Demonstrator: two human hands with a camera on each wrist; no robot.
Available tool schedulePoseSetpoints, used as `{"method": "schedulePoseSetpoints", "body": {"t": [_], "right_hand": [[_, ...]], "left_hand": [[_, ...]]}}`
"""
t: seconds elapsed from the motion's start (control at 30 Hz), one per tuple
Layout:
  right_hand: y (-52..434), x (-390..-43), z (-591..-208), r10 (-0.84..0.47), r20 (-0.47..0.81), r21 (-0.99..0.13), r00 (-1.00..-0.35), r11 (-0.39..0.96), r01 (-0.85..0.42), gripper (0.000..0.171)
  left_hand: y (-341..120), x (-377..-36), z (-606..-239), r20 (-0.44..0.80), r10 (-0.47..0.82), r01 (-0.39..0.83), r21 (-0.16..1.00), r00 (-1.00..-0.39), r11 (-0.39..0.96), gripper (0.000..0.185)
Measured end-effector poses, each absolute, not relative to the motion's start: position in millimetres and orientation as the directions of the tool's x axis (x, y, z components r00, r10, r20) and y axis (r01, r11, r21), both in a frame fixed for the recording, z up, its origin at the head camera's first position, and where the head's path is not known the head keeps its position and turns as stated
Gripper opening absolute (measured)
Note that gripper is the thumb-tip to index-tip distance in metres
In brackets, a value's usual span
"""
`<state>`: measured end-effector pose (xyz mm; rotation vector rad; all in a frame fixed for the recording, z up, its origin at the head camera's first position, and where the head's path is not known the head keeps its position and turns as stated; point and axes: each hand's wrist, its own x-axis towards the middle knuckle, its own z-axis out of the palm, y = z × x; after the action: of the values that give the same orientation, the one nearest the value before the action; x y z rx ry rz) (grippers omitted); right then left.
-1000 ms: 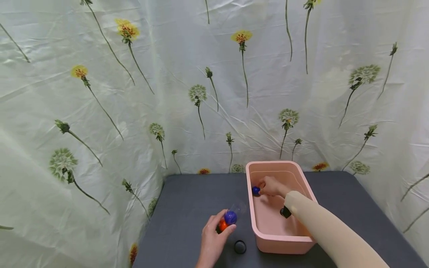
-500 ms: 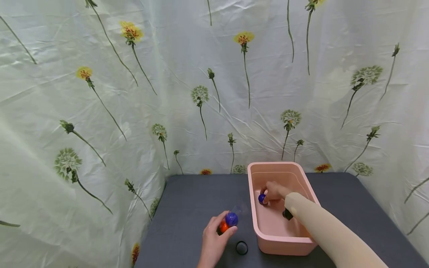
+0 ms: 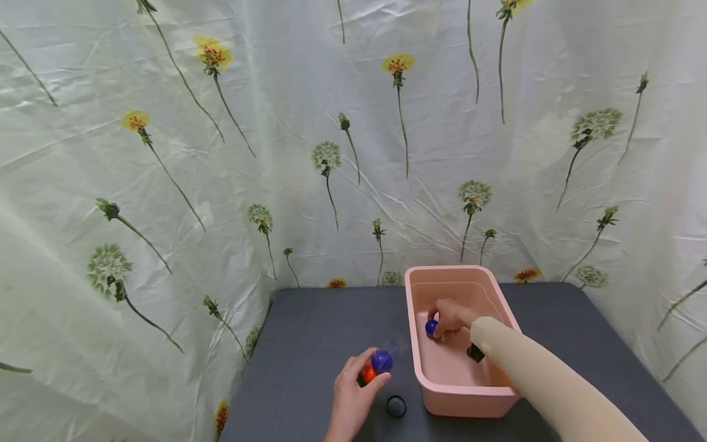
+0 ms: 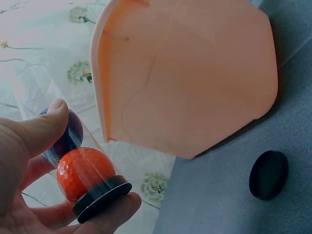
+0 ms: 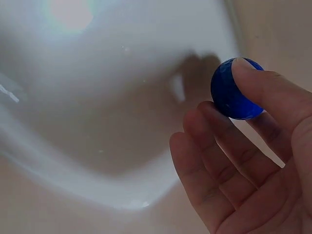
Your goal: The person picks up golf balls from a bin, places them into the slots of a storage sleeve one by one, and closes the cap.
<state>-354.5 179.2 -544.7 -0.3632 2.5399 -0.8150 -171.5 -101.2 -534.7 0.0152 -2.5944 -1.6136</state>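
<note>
1. Blue ball (image 5: 233, 90) sits low inside the pink tub (image 3: 414, 362), pinched in my right hand (image 3: 450, 316).
2. Left hand (image 3: 353, 396) grips the clear tube (image 4: 73, 151) (two balls inside); I'd keep its mouth steady.

The right hand (image 3: 450, 316) hides part of the blue ball (image 3: 431, 327) inside the pink bin (image 3: 466, 405).

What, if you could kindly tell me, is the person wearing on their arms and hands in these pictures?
Both hands are bare, with no gloves, rings or watch in view. The right hand comes out of a long, plain cream-beige sleeve that covers the forearm to the wrist, where a small black device sits beneath the cuff. The left hand shows bare to the frame's edge, with no sleeve visible. The fingers carry nothing.
</note>
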Motion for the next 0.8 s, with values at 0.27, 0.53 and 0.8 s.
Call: {"method": "schedulePoseSetpoints", "body": {"t": [0.27, 0.53, 0.8], "right_hand": [[185, -349, -532, -0.404, -0.283, -0.605, -0.87, 0.779, -0.165, 0.03], [189, -343, -517, -0.502, -0.217, -0.575, -0.837, 0.759, -0.306, 0.026], [192, -325, -489, -0.56, -0.143, -0.584, -0.816, 0.713, -0.387, 0.032]], "left_hand": [[-101, -172, -536, 0.087, -0.032, 0.063, 0.891, -0.996, 0.45, 0.056], [-97, -170, -534, 0.084, -0.029, 0.062, 0.891, -0.996, 0.449, 0.053], [-94, -167, -532, 0.071, -0.02, 0.055, 0.892, -0.997, 0.449, 0.054]]}}
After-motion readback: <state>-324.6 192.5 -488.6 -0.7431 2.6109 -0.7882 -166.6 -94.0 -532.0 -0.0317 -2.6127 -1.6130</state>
